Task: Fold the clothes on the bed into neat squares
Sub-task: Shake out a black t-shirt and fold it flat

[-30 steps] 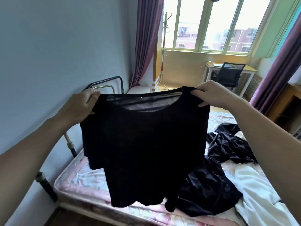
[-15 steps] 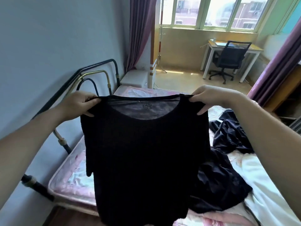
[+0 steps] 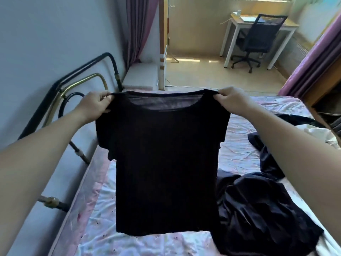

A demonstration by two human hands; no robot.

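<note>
A black short-sleeved top (image 3: pixel 166 163) hangs spread out in the air above the bed (image 3: pixel 96 228). My left hand (image 3: pixel 94 104) pinches its left shoulder and my right hand (image 3: pixel 232 100) pinches its right shoulder, both at the neckline's ends. Its hem hangs just over the sheet. A crumpled black garment (image 3: pixel 258 209) lies on the bed to the right of the top. Another dark garment (image 3: pixel 267 154) lies farther back on the right.
A white cloth (image 3: pixel 319 133) lies at the bed's right edge. A metal bed rail (image 3: pixel 73 84) runs along the wall on the left. Beyond the bed stand a desk (image 3: pixel 265 24) and an office chair (image 3: pixel 256 41). Purple curtains (image 3: pixel 138 28) hang at the back.
The view has tilted down toward the bed. Both hands have lowered the top and carried it farther over the mattress, still holding its shoulders.
</note>
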